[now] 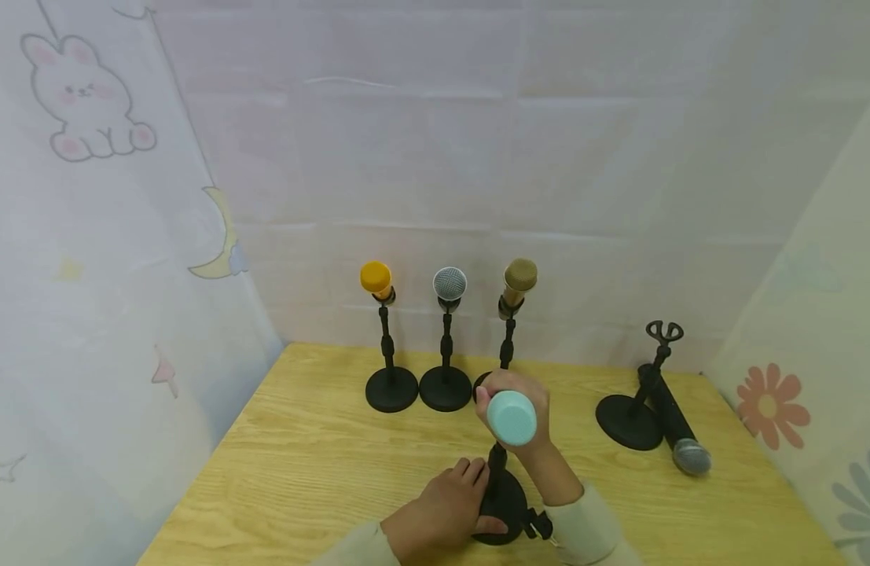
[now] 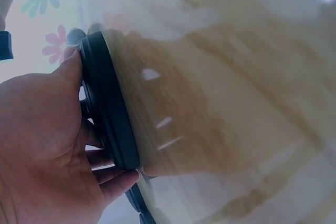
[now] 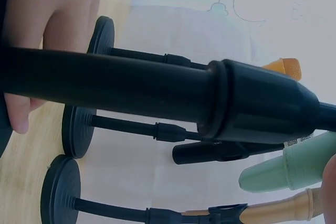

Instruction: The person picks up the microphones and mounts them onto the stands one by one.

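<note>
Nearest, low in the head view, the round base (image 1: 508,503) of a black stand (image 1: 497,464) is held at the tabletop (image 1: 314,456) by the left hand (image 1: 445,503), its thumb and fingers curled about the edge. Just beside the base lies a small black part (image 1: 537,524), too unclear to be named.

Above the base, a mint-green microphone (image 1: 512,418) is gripped by the right hand (image 1: 530,391), with fingers wrapped round it close behind the head. Whether it is seated in a clip cannot be told, as the join is hidden by the hand. The microphone is judged light and stiff, with a smooth handle that may slip; it is best taken round the handle, with the head spared from pressure. The base is probably the heavy part, best steadied by its rim; the pole (image 3: 115,82) looks rigid.

Farther off at the right, a stand with a bare clip (image 1: 629,422) is seen, with a black microphone (image 1: 671,409) lying beside it.

At the back, a yellow microphone (image 1: 376,277), a silver-headed microphone (image 1: 450,283) and a gold microphone (image 1: 521,275) are held up on three stands (image 1: 445,389), before a pale cloth (image 1: 406,165).
</note>
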Demonstrator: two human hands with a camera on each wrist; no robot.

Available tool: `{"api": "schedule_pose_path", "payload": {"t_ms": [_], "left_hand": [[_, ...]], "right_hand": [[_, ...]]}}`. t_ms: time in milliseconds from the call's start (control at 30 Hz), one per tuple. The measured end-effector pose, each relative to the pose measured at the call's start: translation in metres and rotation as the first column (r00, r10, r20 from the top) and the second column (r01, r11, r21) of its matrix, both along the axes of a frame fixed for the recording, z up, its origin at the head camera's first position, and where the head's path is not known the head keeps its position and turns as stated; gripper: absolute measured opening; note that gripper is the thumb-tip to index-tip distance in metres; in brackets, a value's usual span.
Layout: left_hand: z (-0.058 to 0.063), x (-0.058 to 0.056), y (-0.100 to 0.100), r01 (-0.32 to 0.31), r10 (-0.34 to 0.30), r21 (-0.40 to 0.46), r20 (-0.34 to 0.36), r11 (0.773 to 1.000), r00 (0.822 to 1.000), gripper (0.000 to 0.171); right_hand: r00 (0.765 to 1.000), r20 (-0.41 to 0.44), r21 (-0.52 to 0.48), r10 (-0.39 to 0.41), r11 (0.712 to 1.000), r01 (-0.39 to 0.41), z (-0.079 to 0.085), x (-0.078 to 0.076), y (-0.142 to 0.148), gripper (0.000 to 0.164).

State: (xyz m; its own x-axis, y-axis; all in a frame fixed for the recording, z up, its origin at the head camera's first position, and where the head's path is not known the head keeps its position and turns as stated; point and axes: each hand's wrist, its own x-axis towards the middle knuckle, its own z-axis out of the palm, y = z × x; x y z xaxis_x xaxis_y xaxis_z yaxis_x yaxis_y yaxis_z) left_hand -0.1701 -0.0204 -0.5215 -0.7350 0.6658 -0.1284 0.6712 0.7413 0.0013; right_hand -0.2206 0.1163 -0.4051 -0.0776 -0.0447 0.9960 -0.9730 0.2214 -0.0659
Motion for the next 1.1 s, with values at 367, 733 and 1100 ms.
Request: {"api": "schedule_pose_path", "payload": {"t_ms": [367,733,1100], "left_hand": [[-0.006,-0.004,-0.004,0.018,-0.019,0.065,0.021,0.998,1.000,0.091],[0.005,-0.001,-0.009,-0.007,-0.009,0.125,0.122,0.992,0.993,0.089],[0.011,-0.001,-0.017,-0.068,0.019,0.169,0.276,0.983,0.961,0.091]], "right_hand": [[0.994,0.097,0.105,0.041,0.993,-0.052,0.005,0.006,0.006,0.027],[0.862,0.496,0.324,-0.100,0.943,-0.077,0.009,0.033,0.033,0.073],[0.780,0.549,0.466,-0.300,0.885,0.013,-0.011,0.046,0.082,0.087]]}}
